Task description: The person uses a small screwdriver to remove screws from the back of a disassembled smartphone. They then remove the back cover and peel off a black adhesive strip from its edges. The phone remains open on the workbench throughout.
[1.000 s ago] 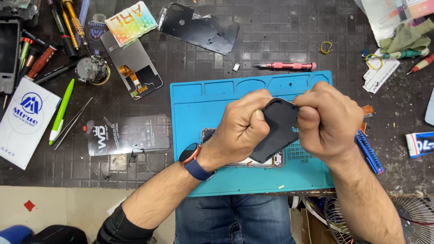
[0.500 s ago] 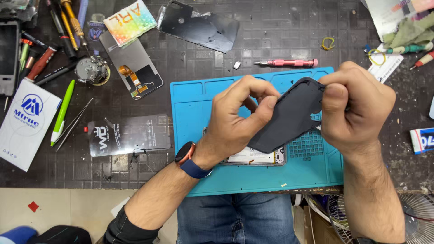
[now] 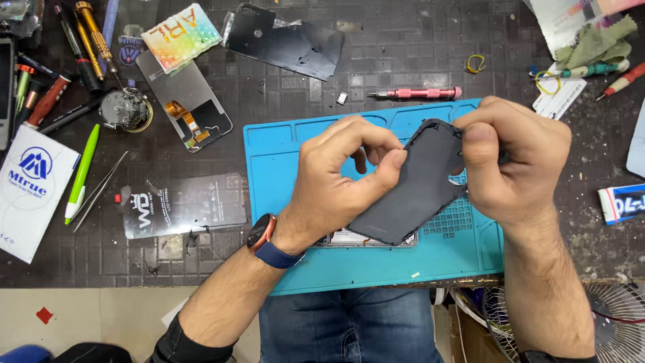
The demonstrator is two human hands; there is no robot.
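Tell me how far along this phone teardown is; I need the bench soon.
Done: a black back cover and a display module already lie loose on the table. In hand: both hands, left and right, grip a dark panel tilted up over the blue mat. Left: the phone body under it lies on the mat, open and unassembled.

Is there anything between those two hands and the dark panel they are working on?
Nothing visible. The left hand and the right hand both already touch the dark panel, pinching its edges and holding it tilted above the blue mat.
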